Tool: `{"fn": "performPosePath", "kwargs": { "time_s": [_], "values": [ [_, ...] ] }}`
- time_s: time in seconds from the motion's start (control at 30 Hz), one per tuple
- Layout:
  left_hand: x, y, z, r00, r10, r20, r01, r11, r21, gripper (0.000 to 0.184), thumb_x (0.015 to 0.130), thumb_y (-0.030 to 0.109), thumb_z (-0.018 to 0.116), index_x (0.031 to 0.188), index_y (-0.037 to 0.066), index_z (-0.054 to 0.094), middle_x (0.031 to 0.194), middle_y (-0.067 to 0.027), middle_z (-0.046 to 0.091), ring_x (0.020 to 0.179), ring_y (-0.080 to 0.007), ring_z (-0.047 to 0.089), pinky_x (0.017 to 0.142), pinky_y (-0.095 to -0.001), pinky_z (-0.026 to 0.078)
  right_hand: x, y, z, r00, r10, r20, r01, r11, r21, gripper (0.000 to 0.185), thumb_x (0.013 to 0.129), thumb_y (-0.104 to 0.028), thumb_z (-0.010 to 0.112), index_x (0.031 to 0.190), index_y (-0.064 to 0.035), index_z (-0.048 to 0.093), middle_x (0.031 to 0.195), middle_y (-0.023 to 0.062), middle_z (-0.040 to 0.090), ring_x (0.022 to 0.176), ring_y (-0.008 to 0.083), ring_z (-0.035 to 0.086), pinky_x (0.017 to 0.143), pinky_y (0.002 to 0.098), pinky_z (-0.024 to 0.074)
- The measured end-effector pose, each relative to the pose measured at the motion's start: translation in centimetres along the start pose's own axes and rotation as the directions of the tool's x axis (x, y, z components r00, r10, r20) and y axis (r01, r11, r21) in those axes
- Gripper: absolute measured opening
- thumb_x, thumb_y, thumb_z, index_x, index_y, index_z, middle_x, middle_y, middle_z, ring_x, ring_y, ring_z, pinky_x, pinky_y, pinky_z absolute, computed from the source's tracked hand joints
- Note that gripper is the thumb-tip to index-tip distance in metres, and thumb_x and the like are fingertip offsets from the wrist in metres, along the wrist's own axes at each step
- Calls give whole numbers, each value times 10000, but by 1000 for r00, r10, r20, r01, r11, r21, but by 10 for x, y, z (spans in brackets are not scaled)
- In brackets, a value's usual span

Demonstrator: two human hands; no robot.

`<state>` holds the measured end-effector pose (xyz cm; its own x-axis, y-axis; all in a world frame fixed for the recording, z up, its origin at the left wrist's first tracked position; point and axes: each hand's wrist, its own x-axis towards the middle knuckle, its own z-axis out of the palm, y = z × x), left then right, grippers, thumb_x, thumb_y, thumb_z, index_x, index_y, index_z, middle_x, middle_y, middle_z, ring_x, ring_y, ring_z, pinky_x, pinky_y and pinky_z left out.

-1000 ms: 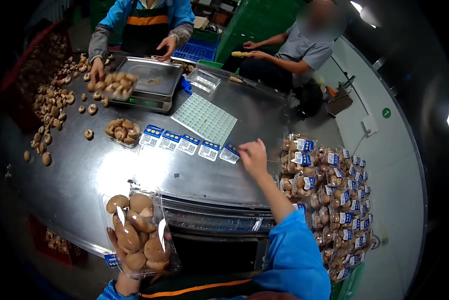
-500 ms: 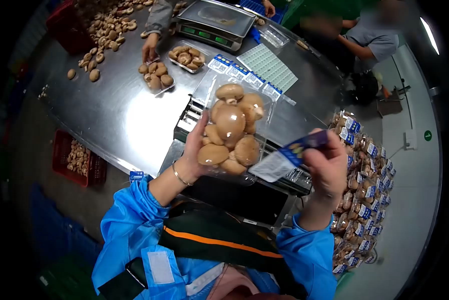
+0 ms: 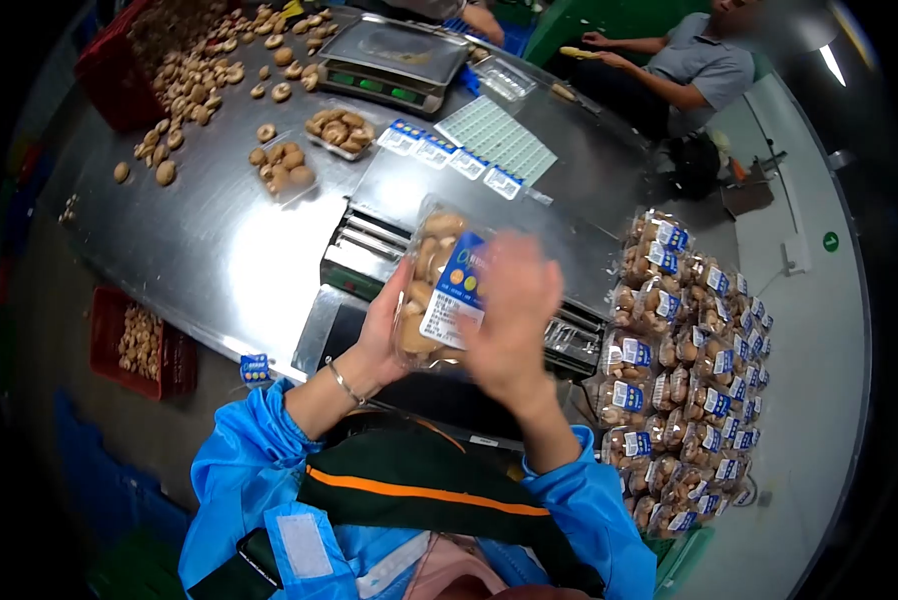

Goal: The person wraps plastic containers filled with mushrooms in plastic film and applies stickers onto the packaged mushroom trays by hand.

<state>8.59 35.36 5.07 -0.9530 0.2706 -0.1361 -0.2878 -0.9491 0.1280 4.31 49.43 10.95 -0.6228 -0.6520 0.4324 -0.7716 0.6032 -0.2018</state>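
My left hand [image 3: 377,335] grips a clear plastic pack of mushrooms [image 3: 418,300] by its left side, holding it tilted above the sealing machine. A blue and white label [image 3: 454,292] lies on the front of the pack. Over the label's right part is my right hand [image 3: 517,325], blurred by motion, its thumb apart and its fingers stretched upward. Whether that palm touches the pack I cannot tell. The machine with metal rollers [image 3: 364,250] sits just behind the pack, partly hidden by my hands.
Labelled packs [image 3: 629,352] are stacked at right. On the steel table [image 3: 204,265] are loose mushrooms [image 3: 204,90], two open trays [image 3: 287,170], a scale [image 3: 394,55], a row of labels [image 3: 434,152] and a sticker sheet [image 3: 499,135]. A red crate [image 3: 179,350] stands lower left. A person [image 3: 704,70] sits behind.
The label, earlier between my right fingers, now lies on the pack. My right hand has moved left onto it. A co-worker's hand has left the far tray, and the view has shifted.
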Motion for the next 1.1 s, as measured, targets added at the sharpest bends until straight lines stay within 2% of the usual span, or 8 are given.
{"fn": "performPosePath", "kwargs": {
  "time_s": [0.2, 0.3, 0.37, 0.47, 0.5, 0.63, 0.93, 1.1],
  "values": [
    [14, -12, -1, 983, -169, -75, 153, 971, -183, 696, 848, 605, 303, 1295, 75, 362, 1223, -183, 479, 1112, -325, 489, 951, -471, 382, -48, -18, -15, 826, -556, 95, 367, 657, 658, 406, 845, -353, 515, 1129, -63, 543, 1247, 141, 449, 1183, 331, 412, 999, 536, 216],
    [23, -20, 4, 986, -142, -86, 140, 990, -22, 692, 861, 593, 285, 1292, 57, 357, 1210, -171, 489, 1071, -318, 525, 904, -467, 438, -80, 17, -21, 971, 51, -232, 129, 708, 695, 387, 902, -310, 436, 1188, -53, 477, 1209, 112, 491, 1120, 302, 468, 1005, 488, 241],
    [28, -29, 8, 971, -209, -116, 223, 966, 127, 661, 881, 572, 252, 1304, 71, 333, 1205, -158, 495, 1080, -311, 522, 898, -453, 445, -87, 32, -7, 591, 790, -161, -106, 274, 956, 451, 922, -309, 399, 1260, -11, 380, 1206, 118, 488, 1096, 300, 475, 998, 414, 302],
    [34, -62, 47, 902, -321, -290, 431, 715, 550, 620, 900, 539, 271, 1317, 81, 300, 1257, -154, 445, 1079, -279, 525, 904, -380, 445, -118, 73, 0, 498, 574, 650, 19, -756, 654, 528, 893, -453, 394, 1264, -77, 383, 1234, 138, 466, 1114, 291, 475, 955, 457, 382],
    [40, -77, 45, 873, -408, -269, 480, 614, 626, 621, 911, 522, 269, 1331, 64, 275, 1289, -137, 407, 1158, -236, 450, 962, -347, 373, -125, 73, -6, 745, 318, 586, 274, -947, 166, 540, 872, -504, 397, 1222, -96, 447, 1157, 123, 528, 1054, 290, 522, 910, 482, 421],
    [55, -123, 31, 947, -295, 128, -155, -70, 985, 495, 931, 280, 306, 1345, 18, 232, 1199, -153, 343, 1032, -246, 399, 947, -344, 315, -157, 86, -33, 472, 519, 712, 302, -854, 423, 509, 836, -491, 480, 1131, -78, 513, 1083, 128, 564, 928, 301, 582, 798, 456, 498],
    [69, -132, 51, 911, -406, 73, -22, 129, 991, 306, 883, 156, 503, 1158, 24, 497, 1095, -101, 449, 927, -150, 506, 801, -260, 430, -302, 310, -11, -150, 981, 120, 352, -60, 934, 354, 880, -469, 436, 1007, -156, 540, 975, 25, 607, 871, 208, 590, 739, 356, 499],
    [64, -119, 43, 972, -234, 16, 24, 165, 986, 274, 856, 113, 550, 1118, 35, 540, 1053, -80, 489, 882, -125, 530, 770, -246, 443, -361, 420, 59, -225, 954, 198, 323, -118, 939, 380, 879, -439, 457, 973, -84, 552, 864, 25, 597, 714, 167, 569, 598, 327, 491]
  ]
}}
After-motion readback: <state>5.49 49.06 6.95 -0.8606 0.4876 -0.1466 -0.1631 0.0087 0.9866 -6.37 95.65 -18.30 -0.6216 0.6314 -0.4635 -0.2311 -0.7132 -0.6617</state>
